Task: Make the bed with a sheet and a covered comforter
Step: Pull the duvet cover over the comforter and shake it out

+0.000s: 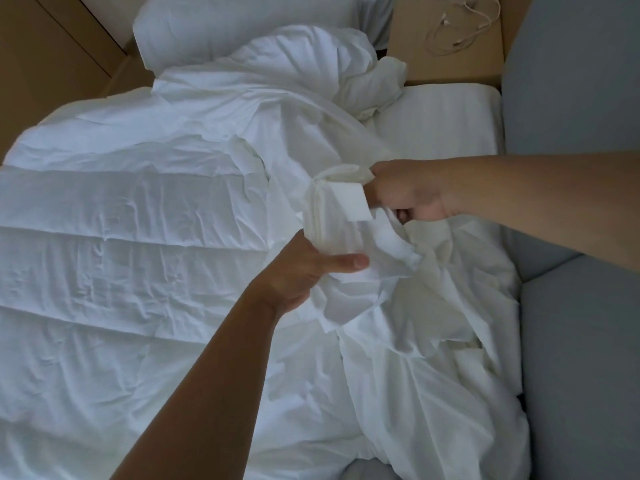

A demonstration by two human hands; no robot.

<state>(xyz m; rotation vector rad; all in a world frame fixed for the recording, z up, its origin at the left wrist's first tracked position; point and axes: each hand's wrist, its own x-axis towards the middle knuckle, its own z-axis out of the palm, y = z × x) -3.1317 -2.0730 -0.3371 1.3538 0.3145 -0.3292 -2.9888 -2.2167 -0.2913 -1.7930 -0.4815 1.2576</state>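
A white quilted comforter [114,237] lies spread over the left and middle of the bed. A thinner cream-white cover [398,323] is bunched on top of it at the right and trails up toward the pillows. My left hand [304,271] grips a gathered fold of that cover, thumb pointing right. My right hand [408,192] holds a bunched corner of the cover with a white fabric tab [348,202] hanging from it. Both hands are raised slightly above the bed, close together.
A white pillow [221,26] lies at the head of the bed. The bare mattress sheet [446,123] shows at the upper right. A wooden bedside surface [446,36] carries a tangled white cable [460,29]. A grey wall or panel [575,306] runs along the right.
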